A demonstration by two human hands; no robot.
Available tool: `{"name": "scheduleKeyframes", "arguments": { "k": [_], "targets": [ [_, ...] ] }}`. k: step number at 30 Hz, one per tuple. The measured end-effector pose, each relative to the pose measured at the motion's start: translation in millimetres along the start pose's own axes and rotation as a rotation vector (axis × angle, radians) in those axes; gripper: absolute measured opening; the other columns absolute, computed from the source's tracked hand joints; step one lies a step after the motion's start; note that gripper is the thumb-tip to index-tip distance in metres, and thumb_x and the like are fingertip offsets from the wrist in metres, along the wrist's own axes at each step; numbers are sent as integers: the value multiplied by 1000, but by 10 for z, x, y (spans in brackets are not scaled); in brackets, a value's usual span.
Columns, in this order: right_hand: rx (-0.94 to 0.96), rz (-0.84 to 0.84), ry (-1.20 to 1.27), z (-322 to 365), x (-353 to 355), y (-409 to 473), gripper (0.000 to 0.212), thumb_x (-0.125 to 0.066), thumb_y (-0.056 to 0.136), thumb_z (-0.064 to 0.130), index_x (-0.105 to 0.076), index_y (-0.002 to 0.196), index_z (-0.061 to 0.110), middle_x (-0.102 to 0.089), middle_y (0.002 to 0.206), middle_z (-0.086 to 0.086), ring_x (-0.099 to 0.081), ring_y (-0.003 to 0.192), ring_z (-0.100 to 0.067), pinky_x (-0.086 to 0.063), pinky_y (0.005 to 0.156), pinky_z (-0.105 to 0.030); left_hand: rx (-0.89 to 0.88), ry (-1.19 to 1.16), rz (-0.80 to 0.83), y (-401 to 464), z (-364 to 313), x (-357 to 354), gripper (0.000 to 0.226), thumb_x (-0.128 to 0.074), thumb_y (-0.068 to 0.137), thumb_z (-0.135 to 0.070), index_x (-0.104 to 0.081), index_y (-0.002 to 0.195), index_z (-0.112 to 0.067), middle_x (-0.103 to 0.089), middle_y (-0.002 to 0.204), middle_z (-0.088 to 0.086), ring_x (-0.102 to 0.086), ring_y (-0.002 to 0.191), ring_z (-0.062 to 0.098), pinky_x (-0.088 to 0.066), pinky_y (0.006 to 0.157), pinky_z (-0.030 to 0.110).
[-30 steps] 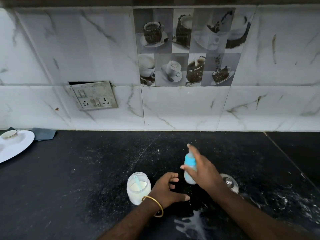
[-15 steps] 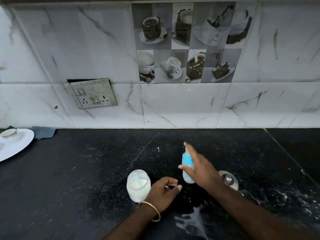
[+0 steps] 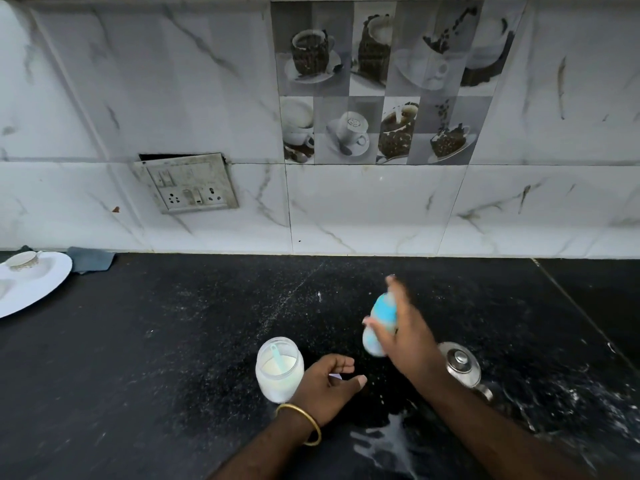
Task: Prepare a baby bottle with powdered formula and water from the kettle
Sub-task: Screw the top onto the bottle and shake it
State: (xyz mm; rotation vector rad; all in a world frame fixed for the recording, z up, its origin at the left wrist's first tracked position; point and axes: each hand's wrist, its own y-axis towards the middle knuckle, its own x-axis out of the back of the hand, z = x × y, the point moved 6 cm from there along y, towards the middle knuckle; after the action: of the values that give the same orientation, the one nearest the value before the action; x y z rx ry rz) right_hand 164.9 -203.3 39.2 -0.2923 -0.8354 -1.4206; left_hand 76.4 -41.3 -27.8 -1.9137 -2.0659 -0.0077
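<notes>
Since a moment ago, my right hand has lifted the baby bottle a bit higher, and it looks blurry. My fingers wrap tight around it above the black counter. My left hand hangs loose and holds nothing, just beside the open jar of white powder. A shiny kettle lid sits behind my right wrist.

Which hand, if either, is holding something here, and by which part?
The right hand holds the baby bottle, blurred, fingers wrapped around its blue collar and body. The left hand is open on the counter, holding nothing.
</notes>
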Motion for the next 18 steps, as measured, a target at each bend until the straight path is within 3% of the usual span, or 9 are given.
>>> {"name": "scheduleKeyframes", "arguments": {
  "k": [1,3,5,7,9,11,14,15,18],
  "targets": [
    [2,181,-109,-26,-130,-40,85,-68,86,51,-15,152,47,-56,131,3,-56,111,-13,-45,95,-30,-9,6,-1,8,-4,1,29,-81,78,-31,-68,104,-27,-72,106,-10,-62,81,6,-55,85,28],
    [15,258,-153,-69,-143,-38,84,-68,85,51,-18,151,47,-60,129,-1,-59,110,-18,-47,93,-31,-28,0,-16,24,-13,20,28,-81,78,-29,-67,102,-28,-72,105,-10,-65,88,7,-53,86,22],
    [-5,-39,61,-29,70,53,83,-71,83,50,-21,150,48,-55,127,9,-57,109,-11,-45,94,-27,-24,-27,-40,59,-2,45,27,-82,78,-26,-67,101,-27,-72,104,-8,-67,94,9,-52,84,15],
    [-1,-151,102,11,138,99,84,-71,84,48,-20,150,48,-51,128,12,-53,111,-7,-42,95,-25,-4,-46,-51,73,-5,47,28,-81,79,-23,-66,102,-25,-71,106,-5,-65,90,6,-51,78,9],
    [21,107,-34,32,-37,44,83,-68,86,49,-16,150,48,-56,130,3,-54,107,-11,-44,91,-28,1,-63,-40,82,-38,22,31,-79,81,-19,-64,108,-21,-69,111,-2,-63,86,2,-48,73,5],
    [11,154,-67,-15,-25,42,83,-68,86,50,-17,150,47,-59,130,-4,-58,105,-15,-48,90,-32,-7,-76,-32,113,-101,-3,34,-77,83,-17,-63,115,-16,-67,114,1,-62,85,0,-48,72,4],
    [-23,-211,125,-30,220,129,85,-71,84,47,-19,151,44,-54,134,-3,-57,115,-17,-48,99,-36,-15,-64,-59,185,-187,-12,36,-74,86,-13,-62,120,-9,-66,115,4,-60,84,-1,-47,73,3],
    [-30,-184,147,18,208,145,86,-71,85,45,-17,152,43,-55,135,-6,-58,115,-19,-49,99,-37,-16,-58,-63,200,-208,-16,37,-73,87,-11,-61,121,-7,-65,115,4,-60,84,-1,-47,73,3],
    [-4,176,-47,60,-22,86,85,-70,86,47,-15,152,44,-61,129,-11,-63,103,-22,-54,92,-43,-21,-68,-73,223,-258,-21,38,-73,87,-11,-59,122,-6,-64,116,5,-59,91,-3,-47,77,4]
  ]
}}
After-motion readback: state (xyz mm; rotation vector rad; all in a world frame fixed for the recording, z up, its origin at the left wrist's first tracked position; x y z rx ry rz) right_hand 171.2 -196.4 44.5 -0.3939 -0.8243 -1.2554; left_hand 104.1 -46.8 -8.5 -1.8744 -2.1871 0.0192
